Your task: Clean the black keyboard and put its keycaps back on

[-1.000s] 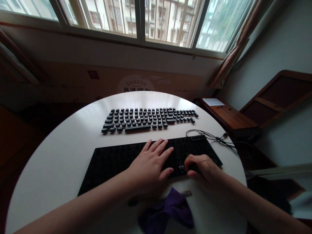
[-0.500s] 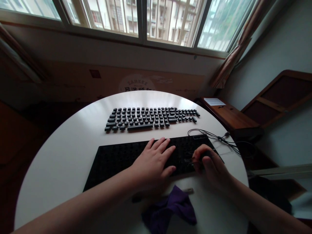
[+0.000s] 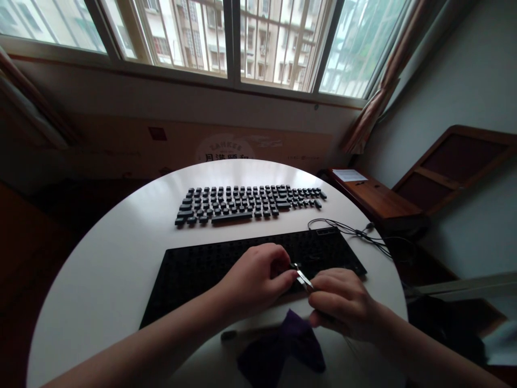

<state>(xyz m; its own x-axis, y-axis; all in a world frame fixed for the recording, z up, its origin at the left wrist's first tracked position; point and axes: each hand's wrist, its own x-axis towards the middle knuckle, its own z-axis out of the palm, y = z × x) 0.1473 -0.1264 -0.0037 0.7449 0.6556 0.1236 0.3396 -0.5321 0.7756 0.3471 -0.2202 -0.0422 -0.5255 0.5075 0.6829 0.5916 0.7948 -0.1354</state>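
A black keyboard base point(image 3: 202, 269) without keycaps lies on the round white table point(image 3: 109, 269) in front of me. My right hand point(image 3: 343, 304) is closed around a small metal wire tool point(image 3: 302, 277) whose tip points up and left. My left hand point(image 3: 254, 277) is curled over the base's front edge, its thumb and fingers pinched at the tool's tip. What the fingertips pinch is too small to make out. Rows of loose black keycaps point(image 3: 248, 202) are laid out on the table beyond the base.
A purple cloth point(image 3: 283, 353) lies at the table's near edge below my hands. The keyboard's cable point(image 3: 355, 230) trails off the table's right side. A wooden side table point(image 3: 375, 199) with a paper stands at the right, under the window.
My left hand, flat on the base before, has curled into a pinch. My right hand has drawn back from the base's right part and now holds the metal tool up between both hands.
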